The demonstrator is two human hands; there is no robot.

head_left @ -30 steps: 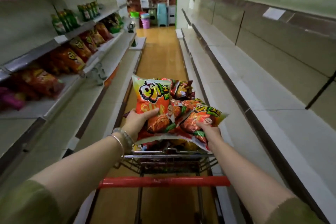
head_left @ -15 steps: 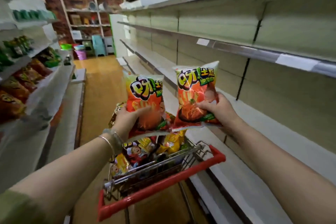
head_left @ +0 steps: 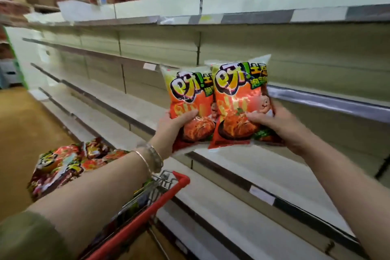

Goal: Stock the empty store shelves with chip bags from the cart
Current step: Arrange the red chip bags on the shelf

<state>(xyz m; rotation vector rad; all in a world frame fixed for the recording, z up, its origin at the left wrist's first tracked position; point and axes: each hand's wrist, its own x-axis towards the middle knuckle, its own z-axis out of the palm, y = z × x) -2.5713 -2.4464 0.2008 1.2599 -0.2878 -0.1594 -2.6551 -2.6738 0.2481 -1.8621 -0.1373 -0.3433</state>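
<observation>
Chip bags, two glossy orange-red ones with yellow-green tops, stand upright and overlapping above the shelf's front edge [head_left: 242,177], my left hand [head_left: 173,126] clamped on the left bag [head_left: 187,99], my right hand [head_left: 272,124] on the right bag [head_left: 238,99].

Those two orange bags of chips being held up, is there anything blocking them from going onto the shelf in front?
Nothing visible blocks them. The left hand and right hand each hold an orange chip bag upright, side by side, just in front of the shelf. The shelf board behind and below them looks bare, and the cart sits lower, off to the left.
</observation>
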